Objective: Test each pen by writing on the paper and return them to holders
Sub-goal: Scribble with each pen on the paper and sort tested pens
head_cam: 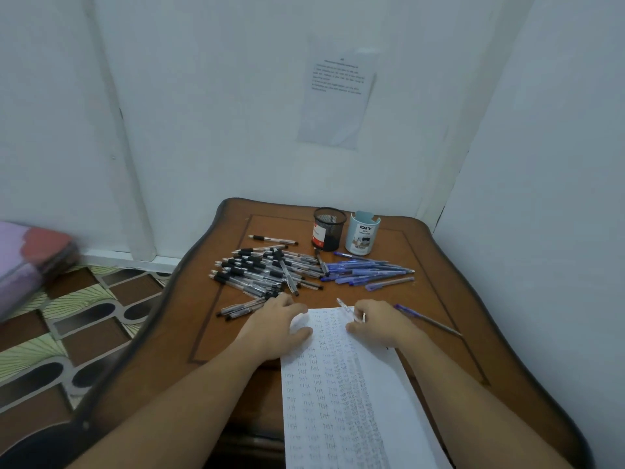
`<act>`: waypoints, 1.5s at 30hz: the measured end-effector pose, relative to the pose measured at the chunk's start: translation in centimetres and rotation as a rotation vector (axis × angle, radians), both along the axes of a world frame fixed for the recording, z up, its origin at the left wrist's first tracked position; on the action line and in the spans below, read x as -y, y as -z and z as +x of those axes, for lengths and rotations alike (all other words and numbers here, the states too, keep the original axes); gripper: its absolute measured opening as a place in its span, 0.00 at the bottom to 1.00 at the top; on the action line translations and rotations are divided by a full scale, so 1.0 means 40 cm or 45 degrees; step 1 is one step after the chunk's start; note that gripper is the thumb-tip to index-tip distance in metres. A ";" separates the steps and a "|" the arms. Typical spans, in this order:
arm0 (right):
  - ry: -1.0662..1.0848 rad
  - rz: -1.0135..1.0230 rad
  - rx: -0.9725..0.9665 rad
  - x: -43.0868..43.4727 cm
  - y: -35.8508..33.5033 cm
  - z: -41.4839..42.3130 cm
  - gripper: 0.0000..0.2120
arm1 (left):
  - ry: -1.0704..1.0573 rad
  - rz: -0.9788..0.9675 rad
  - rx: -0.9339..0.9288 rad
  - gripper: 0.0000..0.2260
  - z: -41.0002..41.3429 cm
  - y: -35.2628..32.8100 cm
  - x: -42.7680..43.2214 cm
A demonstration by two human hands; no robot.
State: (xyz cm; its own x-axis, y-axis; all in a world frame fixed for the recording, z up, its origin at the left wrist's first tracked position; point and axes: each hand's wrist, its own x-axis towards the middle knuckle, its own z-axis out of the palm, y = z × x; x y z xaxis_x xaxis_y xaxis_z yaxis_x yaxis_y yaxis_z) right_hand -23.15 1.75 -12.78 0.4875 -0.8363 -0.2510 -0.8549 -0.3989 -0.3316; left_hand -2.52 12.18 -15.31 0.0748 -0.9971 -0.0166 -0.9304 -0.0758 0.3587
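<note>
Left hand [279, 324]: lay flat, fingers spread, pinning the paper's [341, 384] top left corner.
Right hand [378, 324]: pinched a clear pen [346, 309] over the paper's top edge.
Holders: black mesh cup [328, 229] and pale blue cup [362, 233], side by side at the tabletop's [439, 265] rear.
Loose pens: black pile [267, 270] beside blue pile [365, 270].

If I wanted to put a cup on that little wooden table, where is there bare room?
Bare wood lies along the left edge, left of the heap of black pens, and along the right edge, beyond the lone purple pen. The middle is crowded: blue pens, black mesh holder, pale blue holder, written paper.
</note>
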 end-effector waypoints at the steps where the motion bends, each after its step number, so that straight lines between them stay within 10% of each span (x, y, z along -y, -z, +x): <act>1: -0.007 0.003 0.004 -0.015 -0.003 0.001 0.10 | -0.010 0.008 -0.013 0.22 0.001 -0.008 -0.011; 26: -0.990 0.021 -0.013 -0.720 -0.020 0.869 0.09 | -0.917 0.005 -0.080 0.19 0.553 -0.017 -0.858; 45: -1.078 -0.060 -0.217 -0.746 0.168 0.951 0.12 | -0.938 0.094 -0.155 0.19 0.581 0.092 -0.868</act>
